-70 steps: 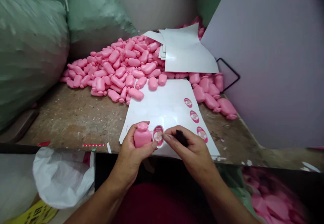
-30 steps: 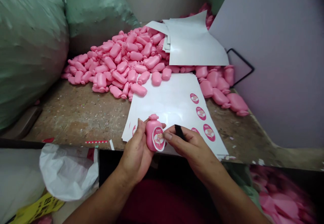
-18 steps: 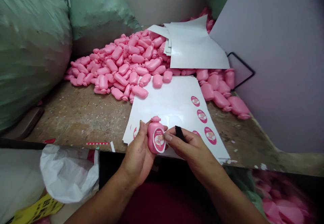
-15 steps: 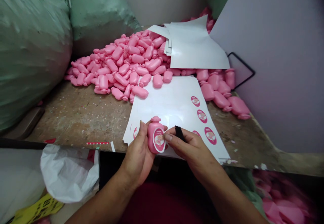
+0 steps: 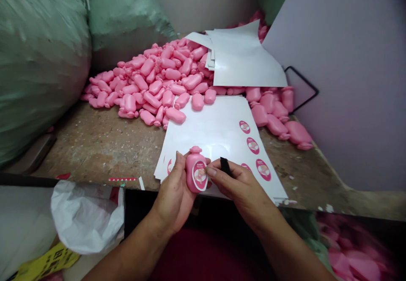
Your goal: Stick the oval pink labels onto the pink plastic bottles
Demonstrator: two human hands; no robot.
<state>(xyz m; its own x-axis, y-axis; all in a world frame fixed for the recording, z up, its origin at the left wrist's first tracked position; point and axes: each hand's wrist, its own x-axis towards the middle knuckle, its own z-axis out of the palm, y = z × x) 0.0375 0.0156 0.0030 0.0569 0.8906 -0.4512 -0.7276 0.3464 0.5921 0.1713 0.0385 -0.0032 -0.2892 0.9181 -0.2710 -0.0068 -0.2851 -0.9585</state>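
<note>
My left hand (image 5: 173,194) is wrapped round a small pink bottle (image 5: 195,172), held upright just over the near table edge. An oval pink label (image 5: 199,180) sits on the bottle's front. My right hand (image 5: 242,188) presses its thumb against the label's right edge, and a small black object (image 5: 225,166) is pinched in its fingers. Beneath both hands lies a white sticker sheet (image 5: 212,133) with several oval labels (image 5: 253,145) left along its right side.
A large heap of unlabelled pink bottles (image 5: 158,82) covers the back of the worn table (image 5: 95,145). Curled white backing sheets (image 5: 241,59) lie on the heap. Green sacks (image 5: 41,56) stand left, a lilac board (image 5: 349,69) right, a white plastic bag (image 5: 85,217) lower left.
Earlier my right hand lifted a label off the sheet beside the bare bottle. The label now sits on the bottle, which has turned to face me. In the last half second little moved.
</note>
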